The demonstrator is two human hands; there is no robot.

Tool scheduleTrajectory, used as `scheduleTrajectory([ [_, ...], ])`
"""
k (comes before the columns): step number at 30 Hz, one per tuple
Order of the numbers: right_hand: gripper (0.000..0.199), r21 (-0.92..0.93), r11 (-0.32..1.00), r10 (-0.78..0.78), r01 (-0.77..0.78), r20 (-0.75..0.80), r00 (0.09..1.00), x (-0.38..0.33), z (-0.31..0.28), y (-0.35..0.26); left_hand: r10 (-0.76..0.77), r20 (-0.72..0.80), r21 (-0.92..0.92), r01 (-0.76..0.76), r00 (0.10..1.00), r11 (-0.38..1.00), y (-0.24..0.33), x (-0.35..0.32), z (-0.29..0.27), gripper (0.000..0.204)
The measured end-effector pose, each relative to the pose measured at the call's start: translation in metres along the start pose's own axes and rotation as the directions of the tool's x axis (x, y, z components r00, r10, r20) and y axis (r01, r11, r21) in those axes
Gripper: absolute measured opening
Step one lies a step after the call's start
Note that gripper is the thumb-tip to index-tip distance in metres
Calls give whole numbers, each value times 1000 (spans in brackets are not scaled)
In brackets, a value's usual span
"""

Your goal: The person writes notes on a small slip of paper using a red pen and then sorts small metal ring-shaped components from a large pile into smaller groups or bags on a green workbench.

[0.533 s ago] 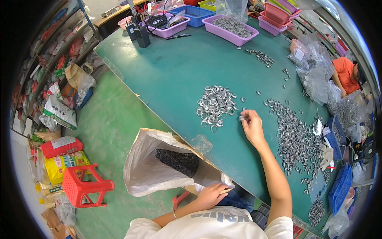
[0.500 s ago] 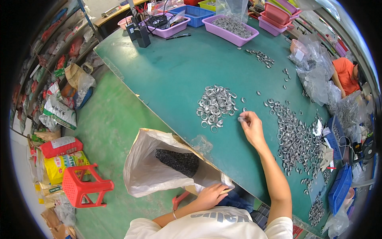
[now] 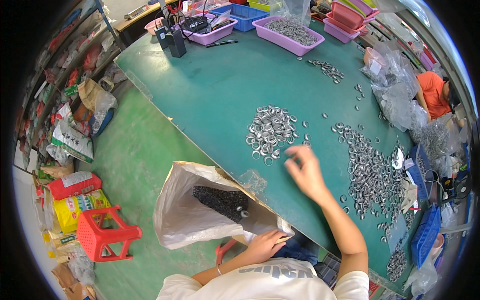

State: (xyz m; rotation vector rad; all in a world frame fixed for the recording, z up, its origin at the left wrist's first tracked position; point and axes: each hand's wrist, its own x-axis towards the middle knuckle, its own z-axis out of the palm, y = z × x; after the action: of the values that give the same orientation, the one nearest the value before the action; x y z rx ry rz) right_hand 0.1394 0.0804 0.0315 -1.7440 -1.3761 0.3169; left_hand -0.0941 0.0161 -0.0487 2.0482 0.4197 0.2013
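Observation:
My left hand (image 3: 267, 245) grips the near rim of a large white-lined sack (image 3: 177, 220) that gapes at the table's edge. Dark, shiny small pieces (image 3: 215, 200) lie inside it, with a couple of silvery metal rings (image 3: 244, 214) on top. Over the green table, my right hand (image 3: 305, 172) is slightly blurred, its thumb and fingers apart with nothing seen between them. Just beyond its fingertips sits a heap of metal rings (image 3: 271, 131), with a few loose ones beside it. A wider spread of rings (image 3: 375, 175) covers the table to the right.
Purple tray (image 3: 290, 47) of small metal parts, a blue tray (image 3: 242, 25) and stacked baskets (image 3: 347, 20) stand at the far side. Clear plastic bags (image 3: 395, 95) line the right edge, with a person in orange (image 3: 432, 95) beyond. A red stool (image 3: 107, 232) stands left on the floor.
My right hand has moved slightly left and nearer, and its fingers have parted; the ring it pinched is gone from them. Metal rings now show inside the sack. My left hand keeps its place.

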Motion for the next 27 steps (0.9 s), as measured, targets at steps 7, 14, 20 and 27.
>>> scheduleTrajectory([
  [7,32,-472,879,12,-68,-120,993,27,-14,62,39,-4,-4,-39,999,999,-2,1,1,30],
  [14,14,-624,776,-95,92,29,995,29,-15,57,19,1,-4,-19,1000,1000,3,1,-3,30],
  [20,16,-74,978,184,-197,-156,970,29,-25,35,14,4,-6,-14,1000,1000,2,1,-4,30],
  [27,14,-257,944,187,-207,-100,977,38,-25,58,16,3,5,-16,1000,1000,0,1,-1,31],
])
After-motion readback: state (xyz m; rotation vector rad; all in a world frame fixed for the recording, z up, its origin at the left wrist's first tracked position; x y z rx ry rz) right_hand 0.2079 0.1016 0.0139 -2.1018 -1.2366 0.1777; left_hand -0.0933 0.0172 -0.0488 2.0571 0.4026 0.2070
